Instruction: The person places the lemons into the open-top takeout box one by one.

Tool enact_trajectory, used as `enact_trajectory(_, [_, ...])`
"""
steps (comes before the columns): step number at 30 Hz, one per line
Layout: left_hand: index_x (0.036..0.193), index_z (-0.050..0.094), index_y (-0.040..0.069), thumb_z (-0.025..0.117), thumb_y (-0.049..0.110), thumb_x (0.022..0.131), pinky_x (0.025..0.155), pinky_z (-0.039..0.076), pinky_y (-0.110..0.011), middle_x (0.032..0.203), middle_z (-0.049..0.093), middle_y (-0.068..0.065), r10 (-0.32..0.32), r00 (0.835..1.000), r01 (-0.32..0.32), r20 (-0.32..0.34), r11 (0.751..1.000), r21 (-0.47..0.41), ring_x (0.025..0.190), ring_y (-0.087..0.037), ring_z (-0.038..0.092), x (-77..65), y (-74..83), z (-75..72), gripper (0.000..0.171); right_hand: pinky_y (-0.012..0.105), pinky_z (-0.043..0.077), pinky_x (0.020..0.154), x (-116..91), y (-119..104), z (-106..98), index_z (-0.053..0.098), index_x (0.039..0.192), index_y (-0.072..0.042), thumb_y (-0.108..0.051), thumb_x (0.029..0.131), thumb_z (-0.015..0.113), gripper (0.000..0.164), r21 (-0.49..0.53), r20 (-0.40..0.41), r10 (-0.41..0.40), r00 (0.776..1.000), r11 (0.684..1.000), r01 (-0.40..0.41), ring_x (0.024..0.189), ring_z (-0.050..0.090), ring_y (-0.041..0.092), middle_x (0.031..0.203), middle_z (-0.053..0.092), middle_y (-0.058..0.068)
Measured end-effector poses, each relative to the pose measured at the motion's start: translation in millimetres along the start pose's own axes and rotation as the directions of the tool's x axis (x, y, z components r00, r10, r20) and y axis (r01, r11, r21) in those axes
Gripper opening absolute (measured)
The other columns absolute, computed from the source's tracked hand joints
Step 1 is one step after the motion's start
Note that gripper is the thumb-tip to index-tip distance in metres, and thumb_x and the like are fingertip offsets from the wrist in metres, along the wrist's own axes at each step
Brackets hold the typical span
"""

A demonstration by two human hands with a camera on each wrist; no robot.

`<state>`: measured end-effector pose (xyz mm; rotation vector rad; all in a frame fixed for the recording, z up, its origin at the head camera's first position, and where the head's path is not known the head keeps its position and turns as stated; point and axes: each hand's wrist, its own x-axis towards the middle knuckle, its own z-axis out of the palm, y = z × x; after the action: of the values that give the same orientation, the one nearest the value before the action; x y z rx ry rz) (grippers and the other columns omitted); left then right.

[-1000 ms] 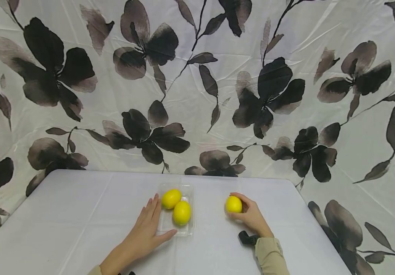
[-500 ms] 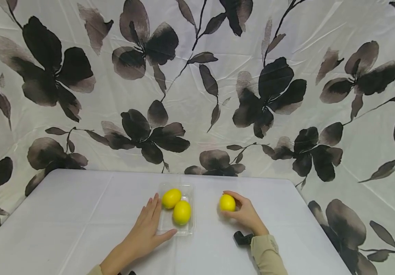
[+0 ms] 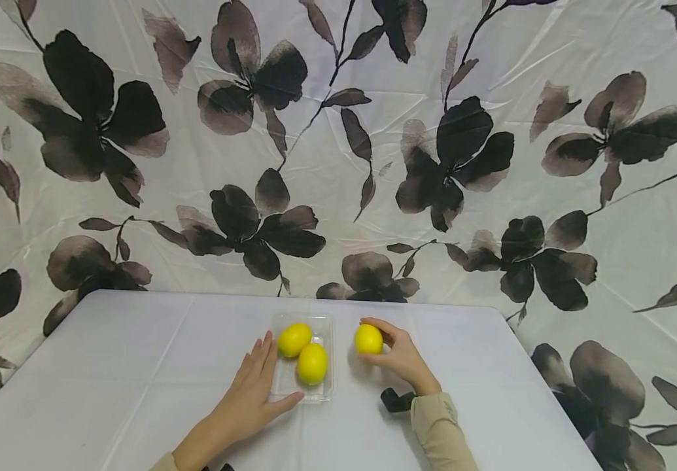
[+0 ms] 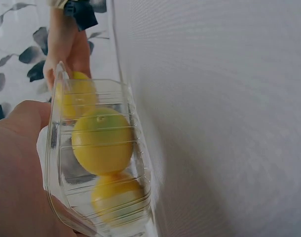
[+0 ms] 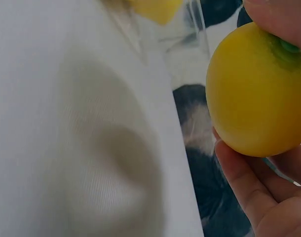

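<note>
A clear plastic tray (image 3: pixel 322 390) lies on the white table (image 3: pixel 138 366) and holds two yellow lemons (image 3: pixel 294 339) (image 3: pixel 312 364). My left hand (image 3: pixel 250 392) lies flat beside the tray's left side, fingers straight, thumb along its near edge. In the left wrist view the tray (image 4: pixel 135 128) and its lemons (image 4: pixel 102 142) sit against my palm. My right hand (image 3: pixel 399 356) holds a third lemon (image 3: pixel 368 339) lifted just right of the tray. The right wrist view shows this lemon (image 5: pixel 256 94) pinched between my fingers (image 5: pixel 244 177).
A floral black-and-white cloth (image 3: pixel 338 150) hangs behind the table. The table's right edge (image 3: pixel 550 405) runs close to my right arm. A dark wrist strap (image 3: pixel 397 400) sits on my right sleeve.
My right hand has carried the lemon leftward and slightly up, from the table's right part to just beside the tray. The left hand and tray have stayed put.
</note>
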<state>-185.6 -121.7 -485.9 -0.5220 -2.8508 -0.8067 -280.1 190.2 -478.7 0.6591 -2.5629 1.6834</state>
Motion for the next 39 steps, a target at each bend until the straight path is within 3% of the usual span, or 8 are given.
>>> enact_trajectory(10, [0.154, 0.015, -0.009, 0.054, 0.072, 0.087, 0.118, 0.013, -0.061, 0.164, 0.003, -0.022, -0.005, 1.000, 0.005, 0.003, 1.000, 0.012, 0.150, -0.041, 0.007, -6.4, 1.8, 3.2, 0.112, 0.039, 0.039, 0.111, 10.2, -29.2, 35.2, 0.054, 0.140, -0.001, -0.003, 0.077, 0.083, 0.069, 0.039, 0.082, -0.115, 0.990, 0.993, 0.112, 0.128, 0.052, 0.028, 0.140, 0.057, 0.012])
enact_trajectory(18, [0.154, 0.015, -0.009, 0.054, 0.072, 0.088, 0.117, 0.013, -0.062, 0.164, 0.003, -0.022, -0.005, 1.000, 0.005, 0.007, 1.000, -0.002, 0.150, -0.041, 0.007, -3.6, 2.8, 1.1, 0.112, 0.034, 0.042, 0.109, 18.7, -53.1, 59.7, 0.058, 0.138, -0.008, -0.014, 0.078, 0.085, 0.066, 0.064, 0.160, -0.216, 0.963, 0.976, 0.208, 0.125, 0.054, 0.017, 0.138, 0.059, 0.000])
enact_trajectory(27, [0.154, 0.013, -0.010, 0.058, 0.069, 0.087, 0.117, 0.014, -0.062, 0.163, 0.005, -0.024, 0.011, 1.000, -0.011, -0.026, 1.000, 0.012, 0.149, -0.043, 0.006, -1.7, 4.2, 0.4, 0.112, 0.044, 0.041, 0.109, 18.9, -64.4, 81.0, 0.062, 0.135, -0.018, -0.025, 0.075, 0.088, 0.066, -0.036, 0.230, -0.178, 0.957, 0.981, 0.191, 0.126, 0.053, 0.014, 0.138, 0.058, -0.009])
enact_trajectory(32, [0.154, 0.012, -0.009, 0.061, 0.066, 0.087, 0.117, 0.014, -0.061, 0.164, 0.005, -0.023, 0.003, 1.000, -0.003, -0.020, 1.000, 0.018, 0.149, -0.042, 0.007, -0.4, 4.7, 0.6, 0.112, 0.035, 0.047, 0.102, 18.6, -60.9, 88.6, 0.062, 0.132, -0.022, -0.024, 0.073, 0.089, 0.065, -0.029, 0.267, -0.178, 0.947, 0.981, 0.192, 0.117, 0.057, 0.011, 0.135, 0.060, -0.008])
enact_trajectory(39, [0.154, 0.014, -0.010, 0.058, 0.067, 0.089, 0.117, 0.013, -0.063, 0.163, 0.006, -0.024, 0.008, 1.000, -0.008, -0.011, 1.000, -0.002, 0.149, -0.043, 0.006, 1.0, 7.1, -2.1, 0.110, 0.028, 0.048, 0.098, 19.3, -62.5, 92.5, 0.059, 0.133, -0.017, -0.024, 0.075, 0.088, 0.065, -0.034, 0.346, -0.219, 0.912, 0.969, 0.245, 0.111, 0.056, 0.009, 0.131, 0.061, -0.007])
